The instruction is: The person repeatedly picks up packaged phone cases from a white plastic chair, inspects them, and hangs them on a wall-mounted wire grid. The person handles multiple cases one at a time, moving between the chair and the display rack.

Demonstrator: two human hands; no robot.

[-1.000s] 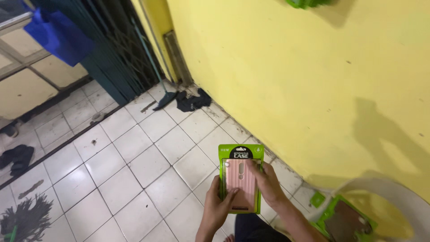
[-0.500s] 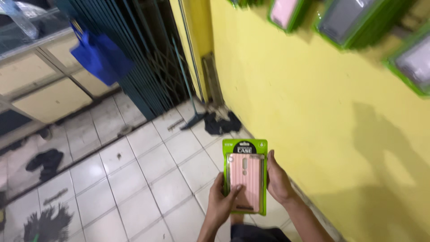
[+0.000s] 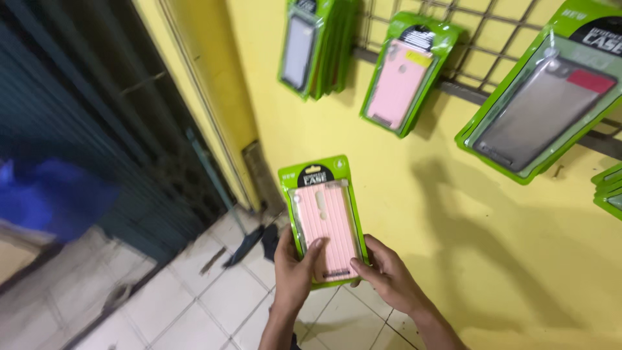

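A pink ribbed phone case in a green plastic packet (image 3: 322, 214) is held upright in front of me by both hands. My left hand (image 3: 295, 269) grips its lower left edge, thumb across the front. My right hand (image 3: 387, 272) holds the lower right corner. Behind it is a yellow wall (image 3: 492, 246). Above hang more green packets: a pink case (image 3: 403, 74), a grey case (image 3: 541, 107) and a stack of several packets (image 3: 311, 45) on a wire grid rack (image 3: 489, 45).
A dark metal folding gate (image 3: 97, 123) stands at the left, with a blurred blue bag (image 3: 45, 194) beside it. White floor tiles (image 3: 194, 304) lie below, with dark scraps near the wall's foot. Another green packet (image 3: 609, 188) shows at the right edge.
The view has tilted upward from the floor to the wall rack. Both hands have lifted the packet higher, keeping the same hold on it.
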